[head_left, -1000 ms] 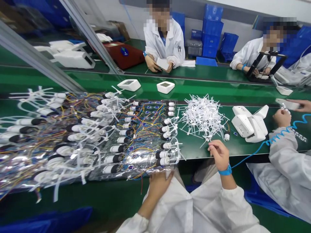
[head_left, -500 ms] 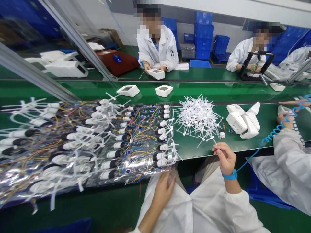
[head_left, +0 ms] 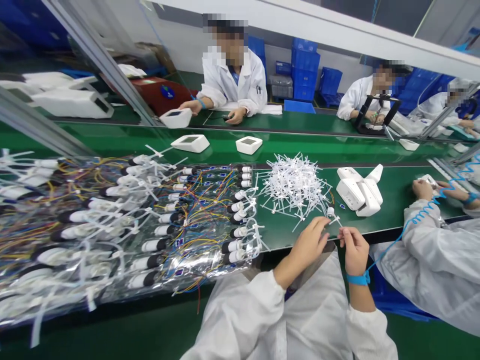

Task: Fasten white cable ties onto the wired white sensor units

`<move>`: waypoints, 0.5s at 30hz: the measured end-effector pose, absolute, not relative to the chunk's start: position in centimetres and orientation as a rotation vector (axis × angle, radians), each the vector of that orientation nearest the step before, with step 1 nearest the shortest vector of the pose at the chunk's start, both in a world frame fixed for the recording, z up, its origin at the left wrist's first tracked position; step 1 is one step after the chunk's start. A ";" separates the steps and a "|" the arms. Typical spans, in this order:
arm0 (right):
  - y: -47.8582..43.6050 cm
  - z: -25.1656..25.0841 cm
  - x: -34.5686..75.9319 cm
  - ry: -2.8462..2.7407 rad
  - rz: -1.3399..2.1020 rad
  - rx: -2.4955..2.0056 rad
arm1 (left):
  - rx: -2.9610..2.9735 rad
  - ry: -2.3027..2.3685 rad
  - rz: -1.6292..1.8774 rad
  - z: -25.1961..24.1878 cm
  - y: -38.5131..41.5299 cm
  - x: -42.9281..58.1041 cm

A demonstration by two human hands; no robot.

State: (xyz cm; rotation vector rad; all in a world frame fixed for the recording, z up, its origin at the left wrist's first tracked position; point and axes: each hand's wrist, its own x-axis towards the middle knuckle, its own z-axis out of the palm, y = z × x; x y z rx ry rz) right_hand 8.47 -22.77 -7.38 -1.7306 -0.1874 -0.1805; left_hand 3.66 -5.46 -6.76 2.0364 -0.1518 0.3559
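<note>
My right hand (head_left: 355, 248), with a blue wrist strap (head_left: 358, 278), pinches the end of a white cable tie (head_left: 336, 220) at the table's front edge. My left hand (head_left: 308, 243) reaches in from the left with fingers stretched and the thumb apart. Its fingertips are close to the tie; whether they touch it I cannot tell. Just beyond them lies a small white cylindrical part (head_left: 330, 211) with thin coloured wires. Behind is a heap of white cable ties (head_left: 294, 182) on the green table.
Wired white-and-black cylinders (head_left: 236, 245) in clear plastic cover the left side. White housings (head_left: 360, 190) are stacked at right, near a blue coiled cord (head_left: 423, 207). More white housings (head_left: 249, 145) sit on the green belt. Co-workers sit opposite and at my right.
My left hand has come up from my lap to the cable tie in my right hand. The co-worker opposite has moved a white housing to the left. The view has shifted slightly.
</note>
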 end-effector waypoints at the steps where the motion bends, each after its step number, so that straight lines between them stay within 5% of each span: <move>1: -23.0 -7.4 8.3 -0.161 -0.180 -1.732 | 2.053 -0.148 0.355 -6.6 -5.7 5.2; 15: -29.1 -8.9 7.6 0.007 -0.103 -1.768 | 2.344 -0.160 0.394 -7.8 -6.3 12.9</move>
